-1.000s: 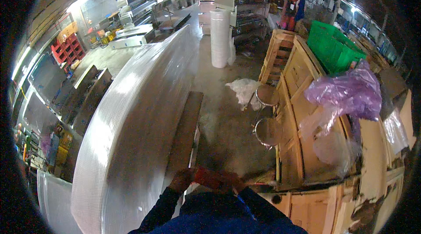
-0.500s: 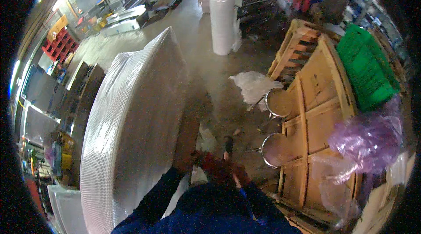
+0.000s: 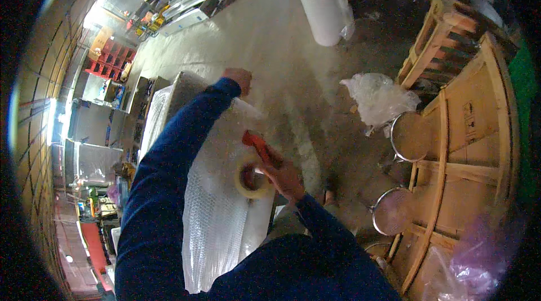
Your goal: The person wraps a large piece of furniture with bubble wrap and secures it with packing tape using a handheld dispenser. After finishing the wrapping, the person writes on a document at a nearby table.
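My right hand [image 3: 286,178] is closed on a tape dispenser [image 3: 260,146] with red parts. Its large roll of pale tape [image 3: 243,187] hangs at the near side, over the bubble-wrapped package. My left arm stretches far forward across that tall package [image 3: 211,211]. My left hand [image 3: 240,80] is at its far end, blurred, so its fingers cannot be made out. A pale translucent strip [image 3: 248,109] lies just below the left hand. My left sleeve hides much of the package's left side.
To the right, a wooden-framed crate panel [image 3: 468,115] stands beside round metal-rimmed stools [image 3: 393,211]. Crumpled clear plastic [image 3: 380,98] lies on the floor. A wooden pallet [image 3: 434,41] leans at the far right. A tall white roll [image 3: 318,8] stands ahead. Purple plastic [image 3: 479,267] is at lower right.
My hands have come apart from low near my body. The left has reached forward to the package's far end, and the right has risen with the tape dispenser. My view has shifted.
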A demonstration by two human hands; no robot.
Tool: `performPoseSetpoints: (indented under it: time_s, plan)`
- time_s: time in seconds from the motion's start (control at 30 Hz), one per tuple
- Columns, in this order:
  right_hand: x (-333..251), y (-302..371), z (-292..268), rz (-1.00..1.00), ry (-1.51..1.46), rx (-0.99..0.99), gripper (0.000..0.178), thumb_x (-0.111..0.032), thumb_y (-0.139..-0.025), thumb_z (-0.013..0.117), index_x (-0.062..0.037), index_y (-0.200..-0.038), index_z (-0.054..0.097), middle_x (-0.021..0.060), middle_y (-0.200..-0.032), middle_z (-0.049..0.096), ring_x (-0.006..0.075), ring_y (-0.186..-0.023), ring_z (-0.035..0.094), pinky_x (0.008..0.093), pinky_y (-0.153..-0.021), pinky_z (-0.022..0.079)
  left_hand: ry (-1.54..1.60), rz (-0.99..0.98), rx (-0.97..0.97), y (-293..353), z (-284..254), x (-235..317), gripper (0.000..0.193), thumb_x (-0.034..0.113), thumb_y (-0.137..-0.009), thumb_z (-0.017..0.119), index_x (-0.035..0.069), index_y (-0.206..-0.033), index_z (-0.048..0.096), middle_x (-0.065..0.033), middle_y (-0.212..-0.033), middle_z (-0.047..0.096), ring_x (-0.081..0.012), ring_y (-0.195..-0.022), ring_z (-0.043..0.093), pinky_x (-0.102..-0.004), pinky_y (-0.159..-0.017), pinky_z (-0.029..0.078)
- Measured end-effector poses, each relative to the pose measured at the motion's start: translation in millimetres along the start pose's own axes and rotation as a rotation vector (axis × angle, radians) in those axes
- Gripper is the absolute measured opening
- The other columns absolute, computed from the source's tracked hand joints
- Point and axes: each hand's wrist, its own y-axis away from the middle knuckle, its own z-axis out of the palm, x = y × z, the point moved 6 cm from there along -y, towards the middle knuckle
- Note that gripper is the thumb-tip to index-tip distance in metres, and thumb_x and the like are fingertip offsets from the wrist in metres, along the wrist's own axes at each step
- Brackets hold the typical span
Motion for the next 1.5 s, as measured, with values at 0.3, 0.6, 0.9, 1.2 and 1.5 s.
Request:
performPoseSetpoints:
  time_s: [0.3, 0.6, 0.9, 1.2, 1.5]
  plan:
    - [-15.5, -47.2, 37.2, 0.095, -0.371, -0.140, 0.057, -0.025, -0.089, 0.071, -0.0054, -0.140, 0.054, 0.0007, -0.116, 0.065, 0.0113, -0.099, 0.058, 0.0274, -0.084, 0.048, -0.275, -0.158, -0.429, -15.5, 38.0, -49.5, 0.029, 0.032, -0.080, 0.071, 0.016, -0.104, 0.075, -0.0075, -0.109, 0.073, -0.0294, -0.101, 0.070, -0.0476, -0.083, 0.055]
    - [-5.1, -40.1, 41.3, 0.071, -0.196, -0.082, 0.043, -0.025, -0.086, 0.073, -0.0035, -0.123, 0.063, -0.0004, -0.104, 0.066, 0.0102, -0.091, 0.058, 0.0249, -0.075, 0.046, -0.196, 0.202, -0.263, 29.9, 20.5, 1.1, 0.036, 0.039, -0.090, 0.056, 0.010, -0.100, 0.074, -0.0130, -0.100, 0.073, -0.0335, -0.099, 0.069, -0.0516, -0.089, 0.052]
    - [117.7, 127.2, 149.7, 0.151, -0.107, -0.227, 0.037, -0.020, -0.089, 0.068, -0.0031, -0.122, 0.063, -0.0005, -0.100, 0.065, 0.0064, -0.082, 0.054, 0.0225, -0.066, 0.043, -0.588, 0.420, -0.155, 197.2, 140.1, 54.5, 0.053, 0.049, -0.082, 0.060, 0.017, -0.124, 0.065, -0.0052, -0.139, 0.055, -0.0276, -0.134, 0.045, -0.0598, -0.114, 0.028]
    - [184.6, 307.2, 242.8, 0.124, 0.016, -0.285, 0.056, -0.021, -0.092, 0.063, -0.0069, -0.144, 0.050, 0.0014, -0.130, 0.062, 0.0090, -0.109, 0.056, 0.0240, -0.088, 0.045, -0.726, 0.408, -0.093, 351.9, 294.6, 101.7, 0.058, 0.057, -0.095, 0.038, 0.029, -0.145, 0.044, 0.0011, -0.157, 0.035, -0.0177, -0.148, 0.023, -0.0505, -0.121, 0.014]
    - [251.6, 452.1, 323.7, 0.214, 0.174, -0.366, 0.056, -0.027, -0.094, 0.062, -0.0109, -0.145, 0.049, 0.0019, -0.128, 0.062, 0.0086, -0.102, 0.057, 0.0259, -0.079, 0.047, -0.389, 0.483, -0.077, 574.5, 321.4, 148.3, 0.075, 0.051, -0.074, 0.065, 0.012, -0.137, 0.052, -0.0120, -0.148, 0.044, -0.0299, -0.139, 0.038, -0.0503, -0.119, 0.023]
